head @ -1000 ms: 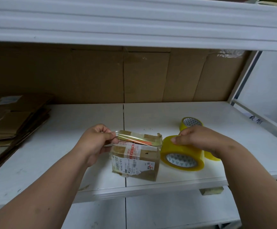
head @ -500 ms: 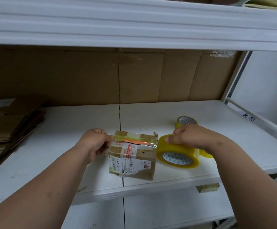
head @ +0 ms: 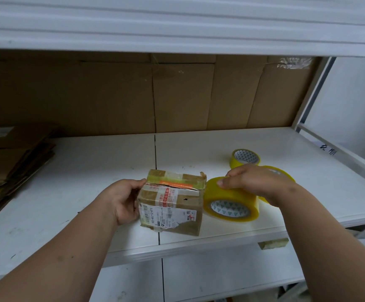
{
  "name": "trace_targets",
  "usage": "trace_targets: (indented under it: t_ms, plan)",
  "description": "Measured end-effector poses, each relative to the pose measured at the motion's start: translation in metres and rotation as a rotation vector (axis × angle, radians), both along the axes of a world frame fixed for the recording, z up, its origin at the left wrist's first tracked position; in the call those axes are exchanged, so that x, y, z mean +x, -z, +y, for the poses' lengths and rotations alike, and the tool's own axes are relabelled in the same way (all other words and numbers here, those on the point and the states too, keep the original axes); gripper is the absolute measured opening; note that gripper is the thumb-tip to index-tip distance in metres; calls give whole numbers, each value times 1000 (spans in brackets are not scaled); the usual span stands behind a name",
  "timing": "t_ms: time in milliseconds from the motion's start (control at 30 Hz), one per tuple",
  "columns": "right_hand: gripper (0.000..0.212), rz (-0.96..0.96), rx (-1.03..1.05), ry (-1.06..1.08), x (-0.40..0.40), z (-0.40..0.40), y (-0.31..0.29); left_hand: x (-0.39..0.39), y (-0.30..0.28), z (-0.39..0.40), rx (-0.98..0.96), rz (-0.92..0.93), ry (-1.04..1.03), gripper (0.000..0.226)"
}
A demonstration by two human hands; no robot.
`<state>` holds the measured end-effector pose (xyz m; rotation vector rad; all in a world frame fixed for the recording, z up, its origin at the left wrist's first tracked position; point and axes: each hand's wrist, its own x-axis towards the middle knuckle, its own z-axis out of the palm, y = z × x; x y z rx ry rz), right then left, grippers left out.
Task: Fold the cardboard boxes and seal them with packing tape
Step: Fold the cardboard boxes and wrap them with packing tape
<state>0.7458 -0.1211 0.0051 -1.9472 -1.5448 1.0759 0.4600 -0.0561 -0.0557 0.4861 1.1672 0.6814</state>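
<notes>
Pressing the strip down is done, by the look of it: a second ago the tape stretched in the air above the box, lifted off the top between the two hands, and now it lies flat along the box (head: 172, 201) top, so the seam is covered. The left hand (head: 123, 201) has dropped from pinching the free end up high to cupping the box's left side, fingers curled round the near-left corner with the thumb up at the top edge. The box sits on the white shelf (head: 68, 192), near its front edge, straddling the panel joint, label facing the camera. The right hand (head: 249, 182) grips the big tape roll (head: 231, 203) from above, fingers wrapped over the rim; the roll has come down right against the box's right top edge. Whether the strip runs unbroken into the roll I cannot tell; the join is hidden behind the box corner. My read: the next step is tearing or cutting at that right edge, then rubbing the ends down the sides. Risk: pulling the roll lifts the strip again if the left hand eases off. Farther back, a second roll (head: 244, 159) lies flat, a third partly hidden behind the right hand. Flattened cartons (head: 13, 158) are stacked far left, so more boxes are probably left to fold.
</notes>
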Motion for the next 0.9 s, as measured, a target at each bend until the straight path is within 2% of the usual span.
trace_targets:
  t_ms: [100,200,300,467,533,600,667,733,800,833,900]
  plan:
    - [23,61,-9,-12,4,2,4,8,4,2,145,120,-89,13]
    - [24,98,-9,-25,7,3,9,10,13,3,516,489,-207,19]
    - [24,111,-10,-43,8,4,11,5,12,1,745,767,-101,25]
    - [29,97,11,-70,12,7,14,8,-9,-7,725,930,74,48]
    - [30,105,20,-81,12,8,16,10,-18,-10,702,939,195,41]
    - [32,124,25,-99,10,8,16,11,-21,-9,678,872,260,23]
    - [39,156,28,-98,6,8,16,13,-22,-5,664,823,228,11]
    - [46,166,33,-87,-3,7,17,18,-24,6,685,841,181,10]
    - [47,173,44,-85,-15,6,22,22,-26,22,705,965,210,35]
    - [47,184,45,-88,-22,5,25,24,-27,30,711,1089,272,45]
    - [49,200,46,-97,-33,3,32,30,-30,40,747,1459,431,45]
